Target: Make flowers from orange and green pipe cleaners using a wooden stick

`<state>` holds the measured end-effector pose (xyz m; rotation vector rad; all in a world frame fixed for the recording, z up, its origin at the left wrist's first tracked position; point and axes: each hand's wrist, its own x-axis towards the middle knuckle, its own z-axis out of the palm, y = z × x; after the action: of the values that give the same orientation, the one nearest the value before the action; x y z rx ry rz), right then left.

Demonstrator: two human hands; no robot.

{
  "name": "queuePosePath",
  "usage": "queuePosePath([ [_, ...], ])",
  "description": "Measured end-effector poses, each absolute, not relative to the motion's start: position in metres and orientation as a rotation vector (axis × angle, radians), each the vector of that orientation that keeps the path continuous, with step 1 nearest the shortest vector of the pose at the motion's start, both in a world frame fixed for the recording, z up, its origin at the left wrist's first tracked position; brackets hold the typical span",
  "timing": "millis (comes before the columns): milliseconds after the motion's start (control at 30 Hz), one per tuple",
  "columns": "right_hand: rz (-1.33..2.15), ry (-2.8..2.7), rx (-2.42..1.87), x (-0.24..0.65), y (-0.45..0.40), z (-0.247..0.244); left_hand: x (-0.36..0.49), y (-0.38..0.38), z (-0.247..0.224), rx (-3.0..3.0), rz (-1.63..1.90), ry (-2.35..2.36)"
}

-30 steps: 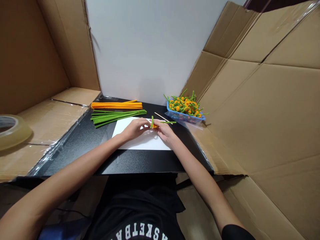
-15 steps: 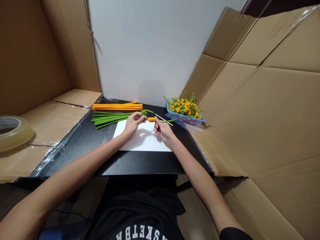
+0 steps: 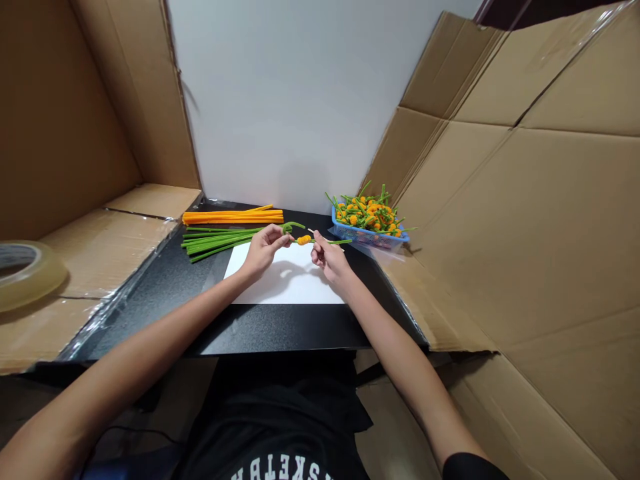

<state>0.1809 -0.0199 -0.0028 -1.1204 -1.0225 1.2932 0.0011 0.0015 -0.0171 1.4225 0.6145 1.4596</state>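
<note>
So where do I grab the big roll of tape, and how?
Probably by its right-hand wall, coming from above with your left hand once it's free: fingers in the hole, thumb outside. The roll of tape lies flat on the cardboard, hole facing up, so that wall looks easy to pinch.

A black tabletop [image 3: 280,327] bears white paper [image 3: 285,283], orange stems [image 3: 230,217] and green stems [image 3: 215,243].

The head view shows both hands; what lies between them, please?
The head view shows an orange coil with green stem between the left hand and the right hand.
</note>
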Motion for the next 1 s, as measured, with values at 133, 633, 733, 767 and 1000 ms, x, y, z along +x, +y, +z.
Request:
queuePosePath([
  [133, 1.411, -0.851, -1.116, 0.177, -0.019, -0.007, 0.002, -0.011, -0.018, 1.788, 1.461, 0.688],
  [633, 1.215, -1.407, -1.120, 0.170, -0.019, -0.014, 0.004, -0.012, -0.021, 1.816, 1.482, 0.815],
  [733, 1.119, -1.588, -1.128, 0.175, -0.018, -0.013, 0.004, -0.011, -0.023, 1.874, 1.453, 0.776],
  [767, 1.086, -1.635, -1.131, 0.176, -0.017, -0.013, 0.004, -0.011, -0.023, 1.887, 1.454, 0.777],
  [1000, 1.065, -1.610, -1.315, 0.173, -0.017, -0.016, 0.003, -0.012, -0.024, 1.955, 1.369, 0.755],
])
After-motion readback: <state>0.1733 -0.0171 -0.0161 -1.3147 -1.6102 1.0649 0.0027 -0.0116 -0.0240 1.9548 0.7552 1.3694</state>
